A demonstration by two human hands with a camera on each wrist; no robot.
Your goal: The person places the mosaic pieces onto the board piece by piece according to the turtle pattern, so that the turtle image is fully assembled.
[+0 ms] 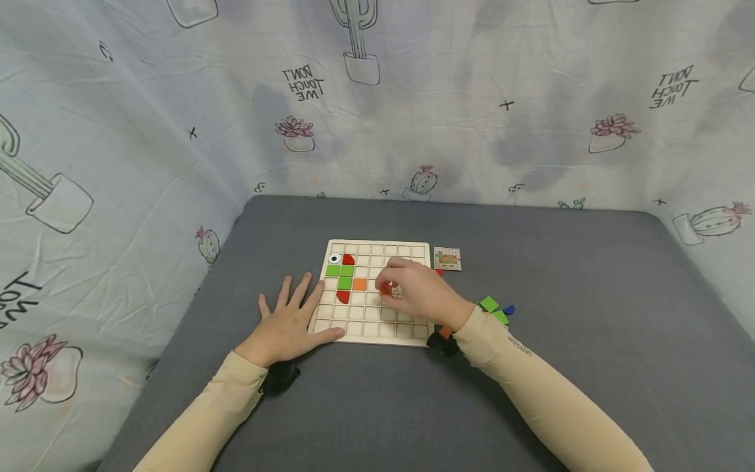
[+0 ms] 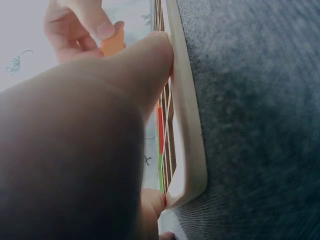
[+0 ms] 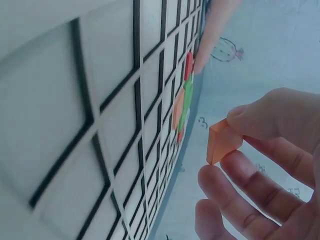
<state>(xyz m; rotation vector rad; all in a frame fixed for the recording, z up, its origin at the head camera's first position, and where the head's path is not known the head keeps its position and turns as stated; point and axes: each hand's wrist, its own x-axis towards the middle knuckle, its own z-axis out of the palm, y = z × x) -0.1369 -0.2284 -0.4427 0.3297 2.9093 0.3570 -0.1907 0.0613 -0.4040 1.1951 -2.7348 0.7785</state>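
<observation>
A wooden grid board (image 1: 371,331) lies on the table with several coloured tiles at its upper left: an eye tile (image 1: 335,258), red quarter-round tiles (image 1: 343,297), green square tiles (image 1: 345,283) and an orange square tile (image 1: 360,284). My right hand (image 1: 415,288) is over the right half of the board and pinches another orange square tile (image 3: 225,142) between thumb and fingers, raised off the grid in the right wrist view. My left hand (image 1: 289,328) rests at the board's left edge, fingers spread, its thumb on the near left corner.
A small pattern card (image 1: 447,259) lies beside the board's upper right corner. Loose green tiles (image 1: 489,304) and a blue tile (image 1: 508,309) lie right of the board, partly behind the right forearm. The grey table (image 1: 590,314) meets printed cloth walls at the back and sides.
</observation>
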